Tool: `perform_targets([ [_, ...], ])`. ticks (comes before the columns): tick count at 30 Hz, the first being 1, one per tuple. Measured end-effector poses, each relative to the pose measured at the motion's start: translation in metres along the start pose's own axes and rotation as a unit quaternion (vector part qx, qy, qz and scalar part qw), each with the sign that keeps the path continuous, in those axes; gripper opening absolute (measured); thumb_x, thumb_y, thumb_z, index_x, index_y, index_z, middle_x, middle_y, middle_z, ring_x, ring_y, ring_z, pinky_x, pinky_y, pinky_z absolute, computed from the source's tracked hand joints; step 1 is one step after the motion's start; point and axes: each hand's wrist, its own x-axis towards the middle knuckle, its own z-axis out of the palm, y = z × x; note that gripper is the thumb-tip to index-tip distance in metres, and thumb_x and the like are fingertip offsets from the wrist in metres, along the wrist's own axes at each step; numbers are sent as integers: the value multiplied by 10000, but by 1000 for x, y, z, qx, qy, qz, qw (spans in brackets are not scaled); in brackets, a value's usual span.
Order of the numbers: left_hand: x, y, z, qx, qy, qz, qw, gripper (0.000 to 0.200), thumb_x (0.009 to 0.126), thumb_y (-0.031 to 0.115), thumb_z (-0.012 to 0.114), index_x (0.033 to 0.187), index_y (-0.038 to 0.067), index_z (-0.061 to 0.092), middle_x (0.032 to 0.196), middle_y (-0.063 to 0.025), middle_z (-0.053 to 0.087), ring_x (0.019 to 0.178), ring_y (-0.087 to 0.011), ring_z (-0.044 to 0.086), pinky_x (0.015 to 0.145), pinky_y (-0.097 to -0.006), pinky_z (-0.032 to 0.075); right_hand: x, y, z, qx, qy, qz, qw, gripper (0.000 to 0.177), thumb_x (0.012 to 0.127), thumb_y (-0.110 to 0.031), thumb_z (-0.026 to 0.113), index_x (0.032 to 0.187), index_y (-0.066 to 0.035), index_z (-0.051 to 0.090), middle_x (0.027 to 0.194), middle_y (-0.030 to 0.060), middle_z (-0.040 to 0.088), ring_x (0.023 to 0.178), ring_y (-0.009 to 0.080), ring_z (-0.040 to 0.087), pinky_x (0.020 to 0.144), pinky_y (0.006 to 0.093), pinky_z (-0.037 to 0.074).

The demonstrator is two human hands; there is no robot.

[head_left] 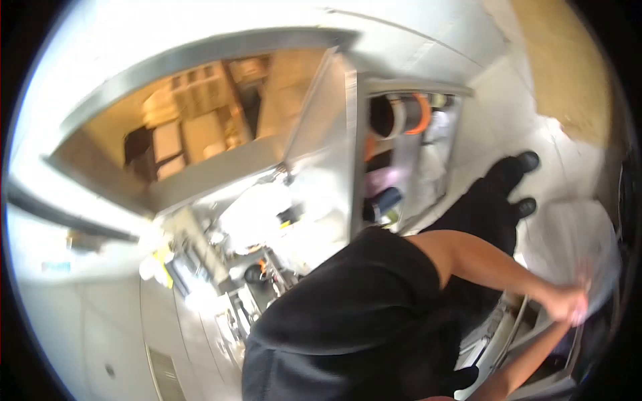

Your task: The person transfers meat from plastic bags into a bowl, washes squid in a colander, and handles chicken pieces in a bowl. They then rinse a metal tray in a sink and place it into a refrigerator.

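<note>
Neither of my hands shows in this tilted, blurred view. A person in a black shirt [348, 314] and black trousers bends forward in front of me, black shoes [525, 162] on the pale floor. That person's bare arm reaches right, and the hand [567, 304] grips a translucent plastic bag [575, 244]. A second forearm [528, 361] rises from the bottom edge toward the same bag; it looks like the same person's, though I cannot tell for sure.
A stainless steel counter [321, 167] and shelving [408, 134] with an orange-rimmed item and containers stand behind the person. A cooking range with a small flame [262, 266] lies at centre left. A metal bin or tray edge [535, 374] sits at lower right.
</note>
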Motion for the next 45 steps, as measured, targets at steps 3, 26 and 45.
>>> perform_targets([
  [3,-28,16,22,116,-49,50,991,97,663,47,520,569,48,494,532,-133,483,547,-250,499,540,-393,387,-17,42,-14,-9,-14,16,1000,427,818,-245,585,1159,9,543,1168,166,566,1080,270,530,934,325,379],
  [26,-84,197,-166,-86,327,-285,897,221,758,-8,489,957,35,574,661,-38,555,571,-123,564,518,-249,479,-98,-228,-92,116,262,-228,930,281,879,-125,540,1137,-18,574,993,72,603,869,124,582,775,252,484],
  [45,254,356,-375,-94,283,-212,931,174,853,104,523,1024,70,517,806,-53,568,725,-158,558,653,-269,463,29,-568,-469,463,430,-197,749,425,847,-160,529,1233,-11,429,790,113,632,716,170,613,583,274,474],
])
